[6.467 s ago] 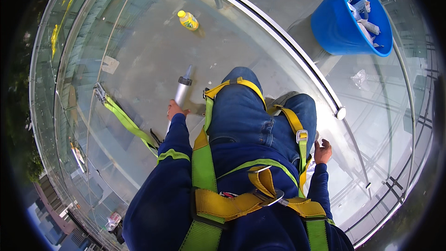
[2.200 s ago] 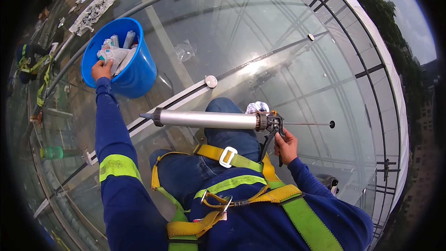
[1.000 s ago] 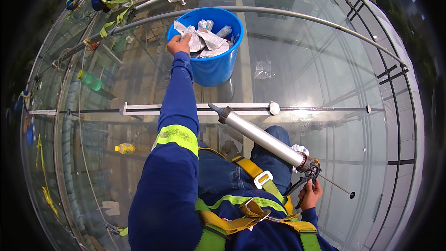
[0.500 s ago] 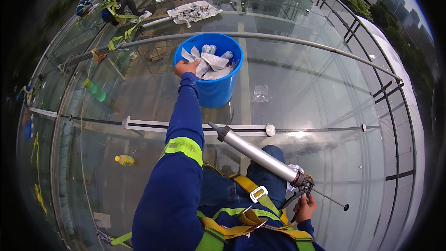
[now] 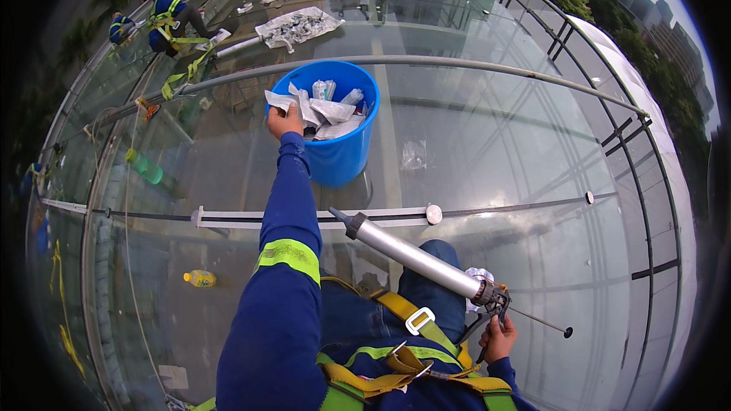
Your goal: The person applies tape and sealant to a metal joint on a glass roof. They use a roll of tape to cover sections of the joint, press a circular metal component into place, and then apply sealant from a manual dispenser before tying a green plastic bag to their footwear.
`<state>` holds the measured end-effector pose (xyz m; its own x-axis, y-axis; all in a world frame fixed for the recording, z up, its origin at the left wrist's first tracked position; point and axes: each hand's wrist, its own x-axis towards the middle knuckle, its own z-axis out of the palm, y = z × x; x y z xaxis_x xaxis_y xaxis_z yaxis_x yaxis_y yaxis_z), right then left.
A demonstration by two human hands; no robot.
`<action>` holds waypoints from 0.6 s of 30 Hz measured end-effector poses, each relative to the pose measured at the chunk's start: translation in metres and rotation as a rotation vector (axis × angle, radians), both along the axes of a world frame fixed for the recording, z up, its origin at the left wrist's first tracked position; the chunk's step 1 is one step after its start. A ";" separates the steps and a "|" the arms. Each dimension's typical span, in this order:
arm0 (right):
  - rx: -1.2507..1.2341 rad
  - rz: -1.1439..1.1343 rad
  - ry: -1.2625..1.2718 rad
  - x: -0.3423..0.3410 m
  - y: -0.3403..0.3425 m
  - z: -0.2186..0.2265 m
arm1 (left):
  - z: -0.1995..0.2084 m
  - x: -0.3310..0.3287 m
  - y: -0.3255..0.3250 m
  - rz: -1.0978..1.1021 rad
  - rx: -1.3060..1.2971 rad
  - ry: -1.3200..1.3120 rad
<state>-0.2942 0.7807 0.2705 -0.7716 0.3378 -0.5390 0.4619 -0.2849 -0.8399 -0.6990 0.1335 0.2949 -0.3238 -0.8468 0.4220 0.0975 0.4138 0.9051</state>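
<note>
A blue bucket (image 5: 340, 162) stands on the glass roof ahead of me, filled with crumpled white paper (image 5: 333, 112) and used foil-like tubes. My left hand (image 5: 285, 122) is closed at the bucket's left rim, its fingers pinching a white piece of paper (image 5: 279, 100) that sticks up over the edge. My right hand (image 5: 499, 339), low on the right, is wrapped round the handle of a caulking gun (image 5: 415, 256). The gun's silver barrel lies slantwise above my thigh, with its grey nozzle pointing up and left and its plunger rod sticking out behind.
A grey pipe (image 5: 472, 66) crosses behind the bucket. A pale strip (image 5: 381, 218) with a round end runs before it. A green bottle (image 5: 145, 166) and a yellow bottle (image 5: 199, 278) lie left. Farther off are a littered plastic sheet (image 5: 298, 28) and a harnessed co-worker (image 5: 169, 15).
My left hand has shifted slightly down at the bucket rim, and the paper at its fingers now juts out farther left. The view has shifted a little; the right hand keeps its grip.
</note>
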 end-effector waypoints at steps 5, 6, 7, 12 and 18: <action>0.005 0.005 0.028 -0.002 -0.003 0.000 | -0.003 -0.004 -0.020 -0.175 0.150 0.150; 0.005 0.003 0.025 0.001 -0.002 0.002 | -0.002 -0.003 -0.006 -0.179 0.156 0.143; 0.003 0.005 0.030 0.000 -0.002 0.003 | 0.004 -0.004 0.009 -0.146 0.241 0.216; 0.051 0.014 0.046 0.003 0.003 -0.003 | 0.034 0.007 0.005 0.013 0.656 0.643; 0.004 0.023 0.031 -0.002 -0.003 0.004 | 0.039 0.056 -0.050 -0.064 0.383 0.513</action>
<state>-0.2957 0.7774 0.2741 -0.7954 0.3221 -0.5135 0.4423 -0.2708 -0.8550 -0.6432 0.0837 0.3341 -0.2162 -0.9539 0.2081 0.5708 0.0494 0.8196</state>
